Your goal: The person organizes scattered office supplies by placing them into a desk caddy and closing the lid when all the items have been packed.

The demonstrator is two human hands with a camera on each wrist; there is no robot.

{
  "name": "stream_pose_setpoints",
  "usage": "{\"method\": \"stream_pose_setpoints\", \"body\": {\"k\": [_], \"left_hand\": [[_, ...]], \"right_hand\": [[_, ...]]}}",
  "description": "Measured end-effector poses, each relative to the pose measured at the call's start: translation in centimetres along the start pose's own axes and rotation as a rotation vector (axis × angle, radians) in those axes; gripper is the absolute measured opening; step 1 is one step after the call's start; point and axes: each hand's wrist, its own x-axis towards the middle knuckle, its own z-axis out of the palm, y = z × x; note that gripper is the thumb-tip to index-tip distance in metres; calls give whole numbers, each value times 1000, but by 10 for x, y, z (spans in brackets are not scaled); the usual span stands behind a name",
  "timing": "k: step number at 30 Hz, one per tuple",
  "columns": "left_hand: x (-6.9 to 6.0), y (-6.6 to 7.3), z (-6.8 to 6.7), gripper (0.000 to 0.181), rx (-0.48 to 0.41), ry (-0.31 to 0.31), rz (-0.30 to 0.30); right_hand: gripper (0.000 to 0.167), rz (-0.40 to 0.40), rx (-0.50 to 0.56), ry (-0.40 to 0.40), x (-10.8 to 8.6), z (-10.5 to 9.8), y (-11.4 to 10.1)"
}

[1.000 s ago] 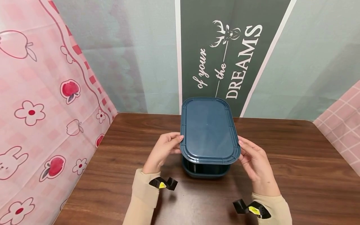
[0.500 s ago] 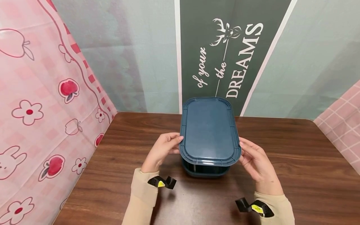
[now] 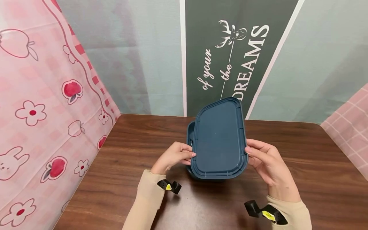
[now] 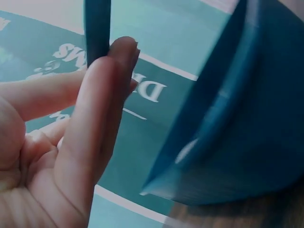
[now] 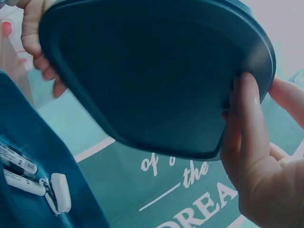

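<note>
A dark blue rectangular lid (image 3: 219,140) is held up and tilted over a matching blue box (image 3: 190,129) on the table. My left hand (image 3: 173,156) pinches the lid's left edge between thumb and fingers. At the opposite edge my right hand (image 3: 267,163) grips the rim, fingers on its underside in the right wrist view. Most of the box is hidden behind the lid in the head view. Inside it, the right wrist view shows white printed sticks or tubes (image 5: 23,183) and a small white rounded piece (image 5: 61,192); their exact kind is unclear.
The brown wooden table (image 3: 138,137) surrounds the box. A grey-green printed curtain (image 3: 143,57) hangs behind its back edge. A pink patterned curtain (image 3: 51,105) stands along the left, and pink checked cloth (image 3: 352,124) at the right.
The lid, earlier lying level over the box, has come off it and tilted, swinging towards the right. Both hands have shifted right and slightly down with it, and the box's left part now shows.
</note>
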Motion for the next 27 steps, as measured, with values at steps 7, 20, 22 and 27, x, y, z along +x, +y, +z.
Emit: {"method": "stream_pose_setpoints", "body": {"k": [7, 20, 22, 27], "left_hand": [[9, 9, -2, 12, 73, 7, -78], [54, 131, 24, 20, 159, -68, 16], [60, 140, 33, 19, 159, -39, 32], [71, 148, 43, 17, 140, 64, 47]], "right_hand": [[35, 35, -167, 58, 11, 17, -14], [28, 57, -210, 207, 17, 29, -10], [27, 56, -243, 203, 18, 30, -8], [25, 59, -332, 207, 18, 32, -7]]}}
